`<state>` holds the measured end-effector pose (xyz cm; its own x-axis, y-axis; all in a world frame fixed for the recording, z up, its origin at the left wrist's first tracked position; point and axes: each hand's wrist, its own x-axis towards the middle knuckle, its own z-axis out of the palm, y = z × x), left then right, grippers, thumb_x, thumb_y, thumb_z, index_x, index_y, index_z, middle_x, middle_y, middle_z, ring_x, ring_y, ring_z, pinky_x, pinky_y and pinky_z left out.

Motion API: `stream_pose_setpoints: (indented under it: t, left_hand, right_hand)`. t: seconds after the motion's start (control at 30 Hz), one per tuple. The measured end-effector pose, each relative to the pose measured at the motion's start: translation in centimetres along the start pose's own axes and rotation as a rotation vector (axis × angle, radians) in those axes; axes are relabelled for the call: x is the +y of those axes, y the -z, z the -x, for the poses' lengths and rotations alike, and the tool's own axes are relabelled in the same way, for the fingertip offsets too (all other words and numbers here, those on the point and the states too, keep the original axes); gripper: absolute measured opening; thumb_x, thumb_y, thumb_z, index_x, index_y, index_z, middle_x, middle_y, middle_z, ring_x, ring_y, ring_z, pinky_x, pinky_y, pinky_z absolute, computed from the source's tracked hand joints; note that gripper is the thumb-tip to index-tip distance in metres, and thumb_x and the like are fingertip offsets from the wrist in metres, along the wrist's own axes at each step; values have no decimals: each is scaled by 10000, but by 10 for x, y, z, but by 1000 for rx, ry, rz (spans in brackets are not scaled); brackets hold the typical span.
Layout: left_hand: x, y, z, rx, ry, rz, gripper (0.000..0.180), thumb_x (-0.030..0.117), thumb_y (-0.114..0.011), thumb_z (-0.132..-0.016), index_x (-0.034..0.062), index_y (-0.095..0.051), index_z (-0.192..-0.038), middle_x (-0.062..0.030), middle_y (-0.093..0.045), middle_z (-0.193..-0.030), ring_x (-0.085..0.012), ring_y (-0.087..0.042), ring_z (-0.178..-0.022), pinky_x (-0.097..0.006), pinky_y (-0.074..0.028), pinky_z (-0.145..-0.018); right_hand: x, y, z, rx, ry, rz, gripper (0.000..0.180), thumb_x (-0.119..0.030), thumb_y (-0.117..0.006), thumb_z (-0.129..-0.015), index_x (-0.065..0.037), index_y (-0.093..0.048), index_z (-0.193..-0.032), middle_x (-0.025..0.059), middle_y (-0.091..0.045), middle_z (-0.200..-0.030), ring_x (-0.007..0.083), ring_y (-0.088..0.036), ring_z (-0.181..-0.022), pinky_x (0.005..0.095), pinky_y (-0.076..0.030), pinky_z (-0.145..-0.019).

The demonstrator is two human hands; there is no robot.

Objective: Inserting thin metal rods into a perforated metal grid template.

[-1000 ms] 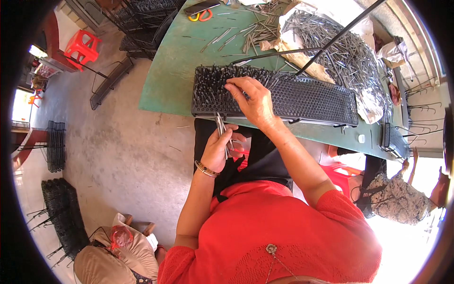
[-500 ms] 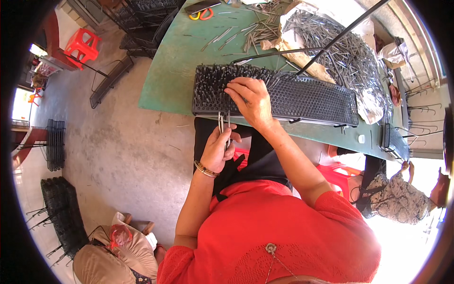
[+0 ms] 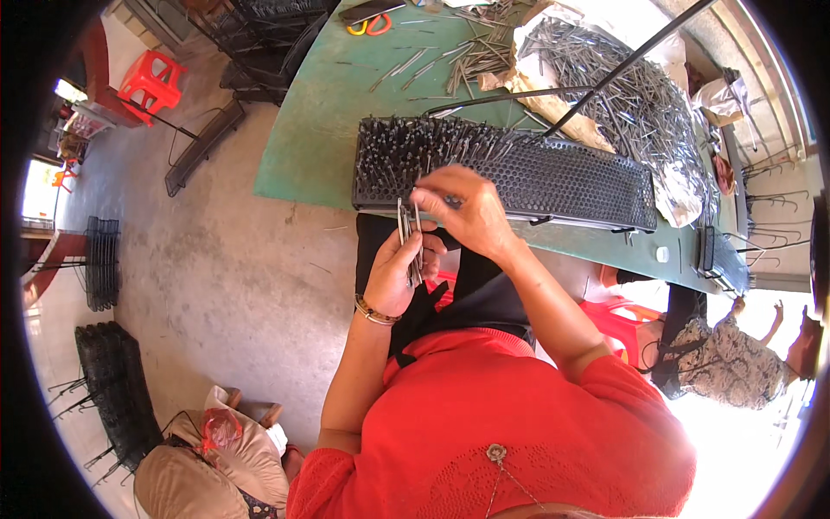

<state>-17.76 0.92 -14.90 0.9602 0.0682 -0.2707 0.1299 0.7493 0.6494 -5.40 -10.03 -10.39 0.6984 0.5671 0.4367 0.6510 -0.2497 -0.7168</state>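
A long black perforated tray point(image 3: 571, 182) lies on the green table point(image 3: 320, 130); its left part bristles with upright metal pins. My left hand point(image 3: 399, 268) is below the table's near edge, closed around a small bundle of thin metal pins point(image 3: 408, 229). My right hand point(image 3: 462, 208) hovers at the tray's front edge, fingertips pinching the top of a pin in that bundle. A big heap of loose grey pins point(image 3: 622, 86) rests on paper behind the tray.
Scissors with orange and yellow handles point(image 3: 367, 22) lie at the table's far edge. Black rods cross above the tray. A red plastic stool point(image 3: 151, 78) stands far left, black racks point(image 3: 112, 398) on the concrete floor at left. Another person point(image 3: 735, 363) sits at right.
My right hand has drawn back from the tray's holes toward my left hand and now pinches a pin from the bundle. The left hand has stayed put.
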Motion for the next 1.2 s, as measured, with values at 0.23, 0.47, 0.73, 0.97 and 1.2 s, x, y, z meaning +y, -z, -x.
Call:
stream_pose_setpoints:
  t: [0.23,0.47,0.73,0.97,1.2]
  left_hand:
    - [6,-4,4,-135,31,-141,332,280,-419,-991,14,-502,-1171,-105,-632,-932,-134,-606,-734,-255,-515,-582]
    - [4,7,2,-55,27,-115,405,318,-409,-992,14,-469,-1253,-135,-635,-1029,-132,-624,-772,-234,-536,-594]
    - [0,21,4,30,81,-108,387,307,-410,-993,20,-484,-1242,-123,-640,-1029,-108,-609,-747,-227,-518,-578]
    - [-1,21,6,8,114,-103,381,299,-414,-992,17,-492,-1236,-110,-645,-1019,-103,-610,-754,-221,-517,-578]
    - [-5,23,5,14,105,-111,380,300,-422,-990,18,-499,-1231,-101,-648,-1011,-97,-611,-756,-218,-519,-578]
  right_hand:
    - [0,7,1,-433,-564,-604,210,-143,-706,-824,57,-664,-872,66,-652,-729,80,-589,-645,240,-473,-555]
    - [6,3,-9,-204,-560,-618,169,-119,-697,-835,25,-659,-913,52,-673,-786,75,-602,-698,225,-487,-605]
    - [-1,-11,-32,174,-367,-405,193,-139,-704,-834,16,-649,-935,40,-671,-798,65,-594,-718,217,-478,-648]
    - [-3,-17,-30,164,-159,-126,207,-150,-713,-802,-1,-649,-932,111,-681,-809,199,-666,-708,296,-516,-640]
    - [3,-22,-30,45,-20,-77,211,-130,-711,-779,-3,-649,-935,129,-669,-832,264,-650,-751,335,-512,-665]
